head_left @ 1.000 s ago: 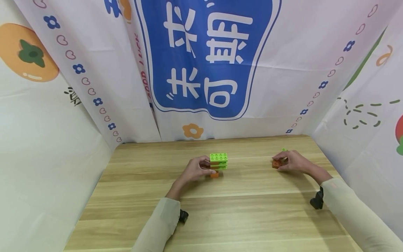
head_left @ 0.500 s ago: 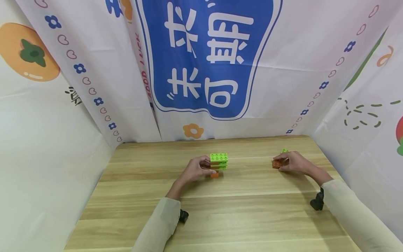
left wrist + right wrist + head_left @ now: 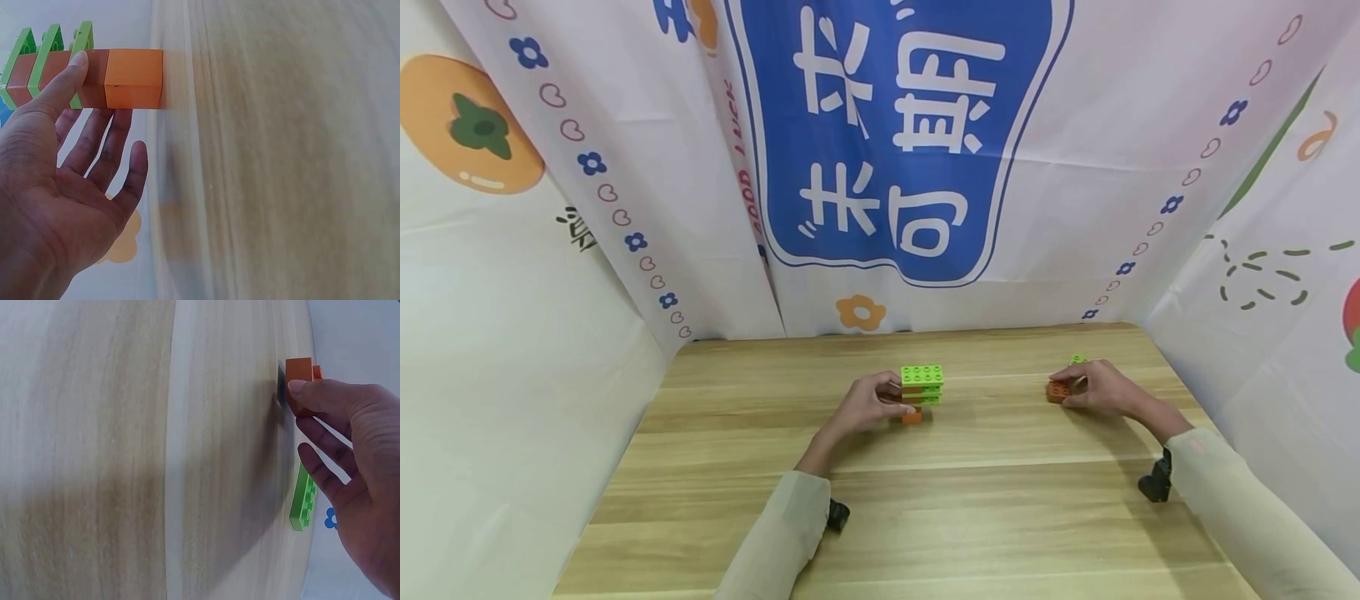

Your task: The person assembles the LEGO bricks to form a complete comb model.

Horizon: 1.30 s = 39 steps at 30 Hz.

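A stack of toy building bricks [image 3: 921, 375] stands upright on the table, left of centre, with orange and brown bricks alternating with thin green ones. My left hand [image 3: 868, 406] grips it from the left, thumb across a lower layer and fingers behind. At its base sits a bright orange brick [image 3: 134, 78], below the thumb in the left wrist view. Over on the right, my right hand [image 3: 1103, 387] pinches a small brown-orange brick [image 3: 299, 369] between thumb and fingers, close over the tabletop. A green brick [image 3: 302, 503] lies near its lower fingers, partly hidden by the hand in the head view.
The wooden table [image 3: 970, 517] ends at a printed white cloth backdrop [image 3: 1060, 250] behind the bricks. More cloth walls [image 3: 512, 375] rise along the left and right sides. Black devices [image 3: 1156, 477] are strapped to the wrists, at the sleeve cuffs.
The brown-orange brick in my right hand has shifted very slightly left, and more of the green brick behind that hand shows. My left hand and the stack have stayed put.
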{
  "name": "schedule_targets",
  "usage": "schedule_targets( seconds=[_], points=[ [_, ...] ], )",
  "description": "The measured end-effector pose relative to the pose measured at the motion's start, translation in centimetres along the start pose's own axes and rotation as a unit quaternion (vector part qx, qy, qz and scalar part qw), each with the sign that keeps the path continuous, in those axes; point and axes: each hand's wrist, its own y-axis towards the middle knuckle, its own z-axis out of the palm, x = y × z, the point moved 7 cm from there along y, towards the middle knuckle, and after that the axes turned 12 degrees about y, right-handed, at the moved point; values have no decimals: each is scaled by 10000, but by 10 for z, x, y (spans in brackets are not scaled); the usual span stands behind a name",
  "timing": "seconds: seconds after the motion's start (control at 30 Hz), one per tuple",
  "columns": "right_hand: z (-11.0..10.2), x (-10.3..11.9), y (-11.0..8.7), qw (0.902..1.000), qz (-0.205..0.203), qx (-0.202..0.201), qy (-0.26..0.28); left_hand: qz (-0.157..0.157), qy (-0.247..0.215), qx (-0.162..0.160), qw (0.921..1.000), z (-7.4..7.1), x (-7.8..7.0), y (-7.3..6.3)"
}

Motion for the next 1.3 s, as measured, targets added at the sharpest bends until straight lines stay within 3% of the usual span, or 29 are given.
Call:
schedule_targets(
  seconds=[0.63,1.3],
  points=[
    [2,35,11,9985,-502,-167,-108,17,16,-39,10000,1,0,0],
    [12,86,27,9935,-1117,-43,-230,119,-118,-65,9998,0,-3,-1]
  ],
)
